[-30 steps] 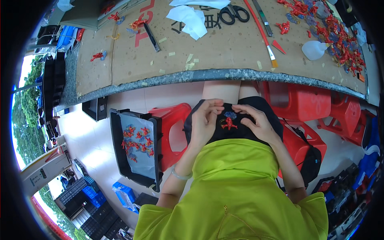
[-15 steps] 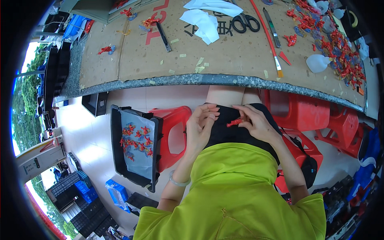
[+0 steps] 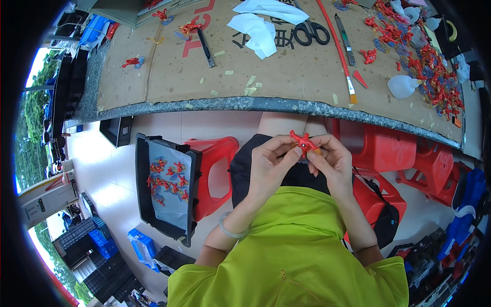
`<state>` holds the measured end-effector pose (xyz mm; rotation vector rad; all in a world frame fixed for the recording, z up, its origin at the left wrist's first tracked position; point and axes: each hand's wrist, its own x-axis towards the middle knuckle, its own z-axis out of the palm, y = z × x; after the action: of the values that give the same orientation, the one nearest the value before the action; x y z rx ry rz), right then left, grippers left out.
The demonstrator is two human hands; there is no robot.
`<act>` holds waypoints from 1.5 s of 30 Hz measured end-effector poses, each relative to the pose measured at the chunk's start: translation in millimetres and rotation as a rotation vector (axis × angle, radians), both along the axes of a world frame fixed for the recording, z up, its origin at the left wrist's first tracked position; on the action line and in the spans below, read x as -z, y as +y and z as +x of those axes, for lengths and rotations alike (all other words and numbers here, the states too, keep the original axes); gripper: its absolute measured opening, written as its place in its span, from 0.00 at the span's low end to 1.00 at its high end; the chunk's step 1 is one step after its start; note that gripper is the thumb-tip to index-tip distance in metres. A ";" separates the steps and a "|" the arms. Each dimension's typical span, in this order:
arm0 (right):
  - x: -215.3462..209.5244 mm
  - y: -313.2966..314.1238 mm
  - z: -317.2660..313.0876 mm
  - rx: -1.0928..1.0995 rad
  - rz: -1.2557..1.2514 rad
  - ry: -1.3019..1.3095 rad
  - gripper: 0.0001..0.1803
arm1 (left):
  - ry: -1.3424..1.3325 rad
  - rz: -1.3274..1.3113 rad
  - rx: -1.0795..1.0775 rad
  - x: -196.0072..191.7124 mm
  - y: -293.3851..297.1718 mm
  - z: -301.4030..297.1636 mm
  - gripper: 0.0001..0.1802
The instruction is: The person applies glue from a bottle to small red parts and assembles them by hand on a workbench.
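Over my lap, both hands pinch one small red figurine [image 3: 305, 143] between thumbs and fingers. My left hand [image 3: 274, 159] grips its left side, with a bracelet around that wrist. On its right side is my right hand [image 3: 331, 157], where a yellowish part shows by the fingertips. The figurine's lower end is partly covered by the thumbs. On the table beyond lie similar red figurines with clear bluish parts, one [image 3: 134, 62] at the left and another [image 3: 191, 28] touching a black-handled knife [image 3: 206, 48].
A black tray [image 3: 193, 192] of figurines on a pale sheet rests on a red stool [image 3: 217, 174] at my left. The cardboard-covered table [image 3: 169, 84] holds scissors [image 3: 311, 33], a brush [image 3: 349, 82], a cutter [image 3: 345, 41], a squeeze bottle [image 3: 402, 86] and a figurine heap [image 3: 434, 77].
My left hand has moved right and closed on the figurine, which only my right hand held before. The figurine is now raised slightly and turned. The whole view has shifted a little.
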<state>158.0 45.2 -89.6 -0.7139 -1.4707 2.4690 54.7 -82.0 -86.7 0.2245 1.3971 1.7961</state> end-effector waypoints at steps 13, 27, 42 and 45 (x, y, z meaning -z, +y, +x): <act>-23.0 7.0 -7.5 0.180 0.566 -0.007 0.06 | -0.096 0.056 -0.002 -6.9 7.4 0.5 0.10; -8.7 11.4 -8.5 0.208 0.404 0.078 0.05 | -0.560 0.301 0.104 -7.0 2.4 -17.4 0.04; -18.9 32.9 -9.0 0.087 0.464 0.189 0.07 | -0.324 0.346 0.428 5.6 3.7 -33.5 0.07; -26.1 37.7 -7.8 0.137 0.626 0.193 0.12 | -0.241 0.340 0.333 -2.0 11.4 -31.0 0.06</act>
<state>150.2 82.9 -63.5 -0.4156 -1.8880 1.7567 23.7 -70.7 -84.7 0.3808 0.8267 1.7039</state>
